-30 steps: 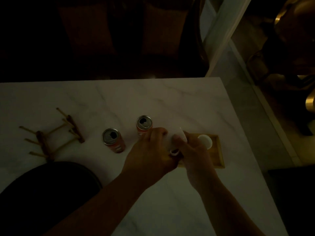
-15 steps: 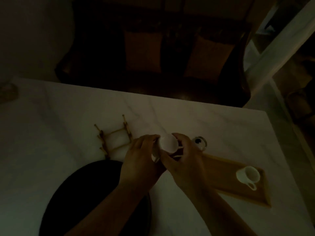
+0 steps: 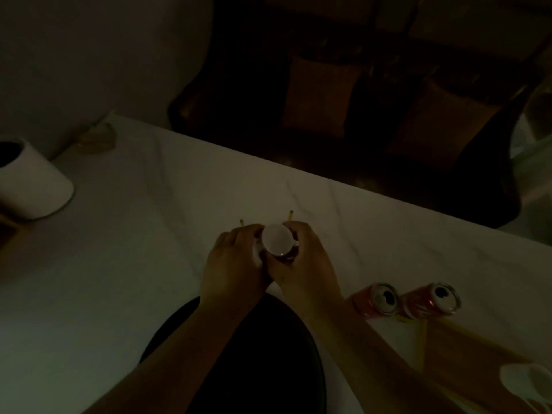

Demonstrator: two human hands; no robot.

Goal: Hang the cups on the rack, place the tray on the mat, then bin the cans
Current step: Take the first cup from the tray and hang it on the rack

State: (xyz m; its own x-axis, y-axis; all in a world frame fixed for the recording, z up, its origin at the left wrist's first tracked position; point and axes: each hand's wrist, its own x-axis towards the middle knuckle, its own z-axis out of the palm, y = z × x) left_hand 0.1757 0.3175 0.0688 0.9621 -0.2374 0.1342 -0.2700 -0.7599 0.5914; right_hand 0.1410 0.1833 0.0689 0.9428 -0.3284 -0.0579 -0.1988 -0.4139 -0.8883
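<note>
In dim light, my left hand (image 3: 236, 264) and my right hand (image 3: 301, 258) both grip a small white cup (image 3: 276, 239), bottom up, over the wooden peg rack (image 3: 290, 216). Only two peg tips of the rack show beyond my fingers; the rest is hidden. A second white piece, perhaps another cup, shows under my left fingers. Two red cans (image 3: 380, 300) (image 3: 434, 300) stand to the right. The wooden tray (image 3: 466, 345) lies at the lower right, with another white cup (image 3: 525, 380) on it. The dark round mat (image 3: 254, 354) lies under my forearms.
A white cylindrical bin (image 3: 30, 180) stands at the far left on the marble table (image 3: 134, 249). A glass object (image 3: 97, 138) sits by the wall at the table's back left. Dark chairs stand beyond the far edge.
Both hands carried the cup from the tray leftward to the rack. The view swung left with them, so the cans and tray now sit at the right and the bin has appeared.
</note>
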